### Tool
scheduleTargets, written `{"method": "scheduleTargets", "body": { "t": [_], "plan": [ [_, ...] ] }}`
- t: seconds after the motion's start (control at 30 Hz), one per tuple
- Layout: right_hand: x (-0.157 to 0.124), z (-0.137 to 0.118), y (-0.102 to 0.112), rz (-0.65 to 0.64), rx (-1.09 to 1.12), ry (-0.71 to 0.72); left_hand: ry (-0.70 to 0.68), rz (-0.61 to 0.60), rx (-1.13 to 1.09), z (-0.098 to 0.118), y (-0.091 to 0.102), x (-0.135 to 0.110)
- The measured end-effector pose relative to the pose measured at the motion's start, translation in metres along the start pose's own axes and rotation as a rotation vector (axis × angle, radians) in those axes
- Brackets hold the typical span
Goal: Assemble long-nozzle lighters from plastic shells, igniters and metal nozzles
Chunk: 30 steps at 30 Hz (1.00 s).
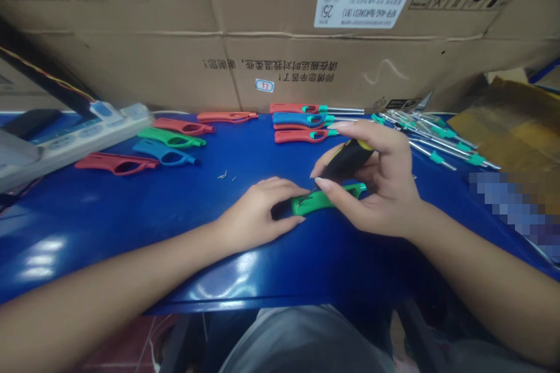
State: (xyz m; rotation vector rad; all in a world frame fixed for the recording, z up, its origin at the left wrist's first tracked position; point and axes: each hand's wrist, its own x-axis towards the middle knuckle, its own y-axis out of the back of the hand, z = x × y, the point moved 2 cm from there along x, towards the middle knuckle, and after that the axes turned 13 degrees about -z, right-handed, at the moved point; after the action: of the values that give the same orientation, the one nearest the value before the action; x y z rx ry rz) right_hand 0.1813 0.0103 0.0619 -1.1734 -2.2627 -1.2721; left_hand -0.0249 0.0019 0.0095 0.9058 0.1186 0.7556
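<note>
My right hand (391,178) is wrapped round the black and yellow handle of a screwdriver (347,161), which is held at a slant. Its thin shaft points down to the left, at the near end of a green lighter casing (314,204) lying on the table. Whether the tip sits in a screw is too small to tell. My left hand (260,207) grips the left end of that casing between thumb and fingers. Part of the casing's right side is hidden behind my right thumb. A few small screws (223,175) lie loose beyond my left hand.
Empty lighter casings in red, green and blue (166,152) lie at the left, beside a white power strip (87,140). Lighters with metal tubes (301,120) lie at the back. Several metal tubes with teal parts (437,137) are piled at the right. A cardboard box (175,52) stands behind.
</note>
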Motion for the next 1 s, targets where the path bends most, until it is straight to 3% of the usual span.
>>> {"method": "scheduleTargets", "body": {
  "t": [0.57,0.77,1.0],
  "plan": [
    [-0.002,0.004,0.000,-0.045,-0.066,0.052,-0.025,0.003,0.004,0.000,0.000,0.001],
    [0.000,0.003,0.003,-0.013,-0.310,0.100,-0.028,-0.012,-0.001,-0.001,-0.001,0.002],
    [0.006,-0.009,0.008,-0.185,-0.212,-0.017,-0.037,-0.010,0.004,0.000,-0.005,0.005]
  ]
}}
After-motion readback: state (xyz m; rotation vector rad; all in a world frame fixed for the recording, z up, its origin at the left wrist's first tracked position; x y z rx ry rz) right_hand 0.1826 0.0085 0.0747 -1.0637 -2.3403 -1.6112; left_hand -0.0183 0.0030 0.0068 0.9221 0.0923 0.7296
